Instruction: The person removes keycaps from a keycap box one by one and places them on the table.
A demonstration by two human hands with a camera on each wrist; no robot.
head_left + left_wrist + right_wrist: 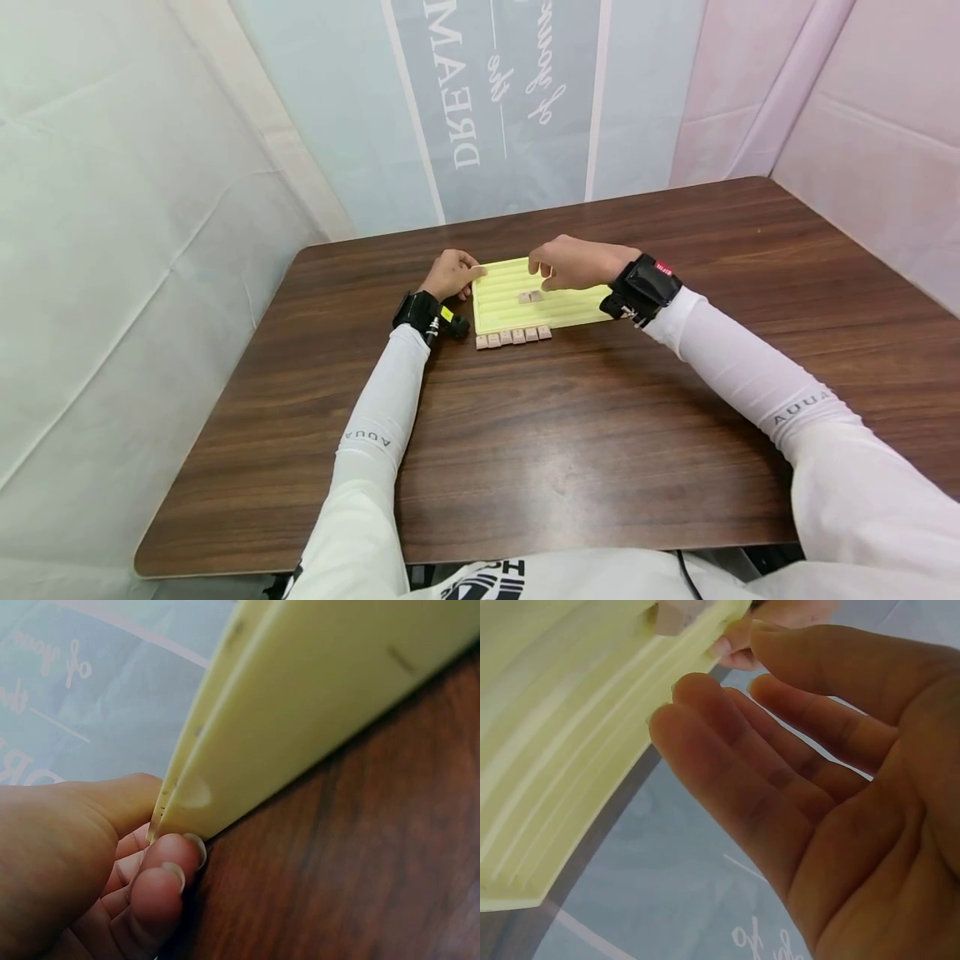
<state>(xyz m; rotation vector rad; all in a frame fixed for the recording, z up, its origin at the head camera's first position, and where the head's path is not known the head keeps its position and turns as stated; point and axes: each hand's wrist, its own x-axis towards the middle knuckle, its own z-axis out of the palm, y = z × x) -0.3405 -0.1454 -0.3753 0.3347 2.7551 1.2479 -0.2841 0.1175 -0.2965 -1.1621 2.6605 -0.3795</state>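
Note:
A pale yellow ridged tray (498,310) lies on the table. My left hand (448,275) grips its far left corner, thumb at the rim and fingers curled against the side, as the left wrist view shows. Over the middle of the tray hovers my right hand (581,262), its fingers loosely bent and nothing between thumb and fingertips in the right wrist view. Just below those fingertips, two pinkish-beige keycaps (530,297) sit side by side on the ridges. A row of several similar keycaps (518,337) runs along the tray's near edge, on the table.
The brown wood-grain table (570,442) extends on all sides of the tray. Behind it hangs a pale blue curtain (525,108) with mirrored lettering. White sheeting (112,275) stands at the left, and pinkish-white sheeting (885,142) at the right.

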